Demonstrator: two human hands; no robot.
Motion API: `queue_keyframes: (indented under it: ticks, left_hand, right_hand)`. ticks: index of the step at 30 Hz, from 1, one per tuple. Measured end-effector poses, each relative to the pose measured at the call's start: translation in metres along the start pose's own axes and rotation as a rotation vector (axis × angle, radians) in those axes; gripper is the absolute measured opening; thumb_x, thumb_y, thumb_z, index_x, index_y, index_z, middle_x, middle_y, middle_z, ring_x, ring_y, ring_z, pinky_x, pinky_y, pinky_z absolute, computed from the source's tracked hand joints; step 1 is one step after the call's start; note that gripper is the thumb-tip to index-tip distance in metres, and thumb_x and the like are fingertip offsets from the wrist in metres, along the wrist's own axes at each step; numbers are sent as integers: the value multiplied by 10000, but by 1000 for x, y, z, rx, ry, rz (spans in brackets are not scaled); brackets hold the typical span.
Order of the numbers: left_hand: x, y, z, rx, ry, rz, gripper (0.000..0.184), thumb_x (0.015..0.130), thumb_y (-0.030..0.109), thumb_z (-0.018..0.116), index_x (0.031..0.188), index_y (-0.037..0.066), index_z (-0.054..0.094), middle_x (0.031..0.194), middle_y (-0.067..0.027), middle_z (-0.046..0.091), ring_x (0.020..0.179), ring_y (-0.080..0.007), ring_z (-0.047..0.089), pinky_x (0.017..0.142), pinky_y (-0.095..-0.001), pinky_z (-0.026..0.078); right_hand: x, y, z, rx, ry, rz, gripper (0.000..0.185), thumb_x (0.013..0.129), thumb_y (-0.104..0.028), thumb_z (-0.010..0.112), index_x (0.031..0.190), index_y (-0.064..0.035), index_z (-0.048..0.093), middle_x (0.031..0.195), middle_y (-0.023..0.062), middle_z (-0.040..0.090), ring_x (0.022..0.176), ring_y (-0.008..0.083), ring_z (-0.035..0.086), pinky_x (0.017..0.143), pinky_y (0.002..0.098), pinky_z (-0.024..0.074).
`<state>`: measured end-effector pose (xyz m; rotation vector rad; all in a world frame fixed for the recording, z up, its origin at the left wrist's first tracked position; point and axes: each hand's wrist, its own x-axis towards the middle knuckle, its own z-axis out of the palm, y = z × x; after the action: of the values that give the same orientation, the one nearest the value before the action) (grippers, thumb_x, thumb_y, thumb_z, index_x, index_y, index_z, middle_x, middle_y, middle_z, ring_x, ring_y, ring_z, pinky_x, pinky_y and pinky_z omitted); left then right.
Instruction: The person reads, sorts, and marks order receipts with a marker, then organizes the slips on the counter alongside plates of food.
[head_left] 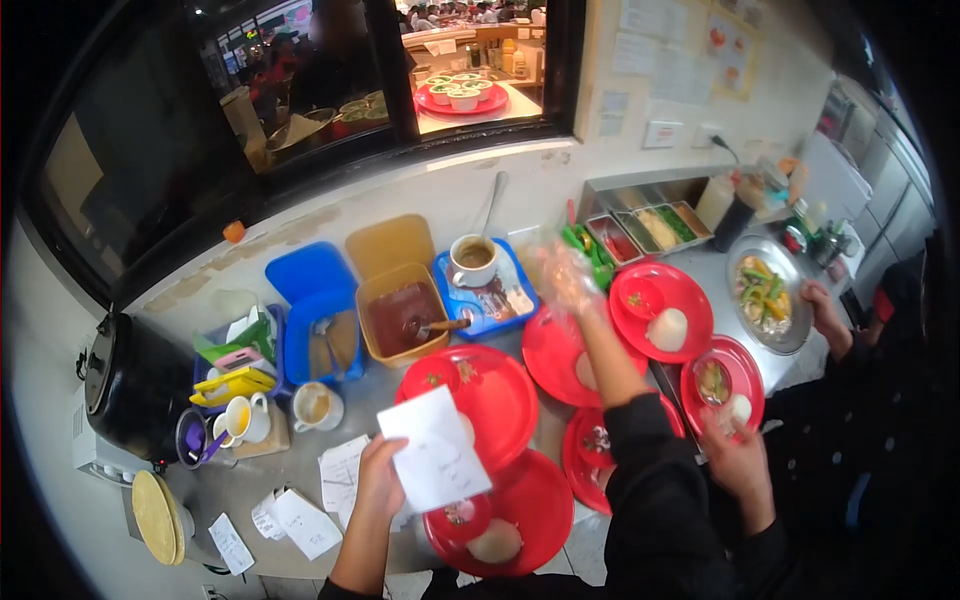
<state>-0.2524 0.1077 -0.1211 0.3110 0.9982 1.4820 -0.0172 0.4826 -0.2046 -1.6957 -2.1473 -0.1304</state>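
My left hand (pixel 380 480) pinches a white paper slip (pixel 438 447) with handwriting on it, held over the red plates. Behind the slip, a red plate (pixel 505 395) carries a small red bowl and a rice mound partly covered by the paper. Nearer me, another red plate (pixel 545 510) holds a small bowl and rice. My right hand (pixel 568 278) is stretched forward under clear plastic, beside a green object (pixel 598 262) and the topping trays (pixel 655 228). Blur and plastic hide its fingers. Below that arm is a red plate (pixel 540 345).
A co-worker's hands (pixel 822 310) are at right, one on a metal platter (pixel 768 325) of food, the other by a red plate (pixel 750 372). Sauce tub (pixel 402 310), blue container (pixel 322 330), cup (pixel 473 260), paper slips (pixel 308 525) and black pot (pixel 135 385) stand leftward.
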Motion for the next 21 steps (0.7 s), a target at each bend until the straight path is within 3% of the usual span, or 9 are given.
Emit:
queue_keyframes:
  ticks: [2, 4, 10, 12, 13, 14, 17, 20, 21]
  left_hand:
    - [-1, -3, -5, -10, 20, -25, 301, 797, 2, 497, 1093, -48, 485, 1035, -140, 579, 954, -243, 573, 856, -345, 455]
    - [-6, -5, -1, -29, 176, 17, 297, 783, -13, 488, 1078, -50, 491, 1013, -142, 583, 945, -245, 576, 859, -345, 459]
    - [0, -9, 8, -74, 265, 52, 382, 779, 17, 480, 1156, -22, 437, 1087, -129, 553, 1003, -249, 551, 889, -368, 440]
    - [6, -6, 9, -90, 258, 38, 385, 779, 15, 477, 1160, -20, 433, 1102, -132, 545, 1021, -252, 539, 902, -372, 429]
    - [11, -8, 6, -99, 197, 54, 382, 780, 14, 474, 1158, -21, 433, 1118, -136, 535, 1042, -255, 524, 920, -377, 412]
    - [11, -7, 4, -109, 144, 68, 379, 781, 14, 470, 1156, -22, 434, 1133, -140, 525, 1063, -258, 509, 938, -382, 394]
    - [14, 3, 16, -180, 67, 77, 330, 790, -4, 460, 1118, -36, 443, 1105, -152, 530, 1061, -257, 500, 954, -386, 371]
    - [7, 19, 29, -199, 15, 156, 315, 829, 25, 430, 1140, -31, 427, 1145, -154, 510, 1073, -250, 495, 954, -375, 369]
    - [1, 26, 34, -219, -10, 202, 310, 848, 35, 415, 1152, -25, 421, 1156, -153, 505, 1076, -246, 494, 950, -369, 373]
  right_hand:
    - [34, 2, -30, -45, -18, 110, 356, 843, -341, 443, 900, -53, 644, 928, 158, 626, 898, 305, 590, 751, 415, 454]
    - [75, 40, 8, -240, -126, -93, 297, 788, -313, 494, 843, -75, 663, 868, 133, 636, 877, 272, 607, 714, 413, 468]
    - [92, 64, 7, -202, -69, 18, 227, 696, -263, 580, 826, -100, 670, 825, 102, 643, 781, 252, 616, 668, 408, 482]
    - [77, 52, -26, -9, 471, -6, 219, 682, -255, 611, 808, -83, 662, 858, 115, 640, 751, 269, 608, 651, 407, 481]
    - [69, 45, -44, 155, 582, -83, 207, 673, -183, 658, 848, -74, 634, 818, 92, 631, 728, 226, 604, 627, 352, 481]
    - [59, 31, -63, 157, 573, -95, 207, 673, -183, 658, 848, -74, 634, 818, 92, 631, 728, 226, 604, 627, 352, 481]
    - [-6, -56, -146, 1412, 571, 79, 209, 706, -18, 653, 902, -49, 587, 756, 48, 568, 708, 155, 561, 641, 282, 468]
    - [-110, -128, -232, 1709, 347, 12, 153, 760, 38, 601, 901, -9, 569, 803, 57, 560, 716, 159, 549, 690, 281, 461]
    - [-144, -146, -243, 1874, 154, -19, 158, 762, 36, 600, 911, -5, 572, 817, 64, 570, 727, 166, 558, 701, 284, 461]
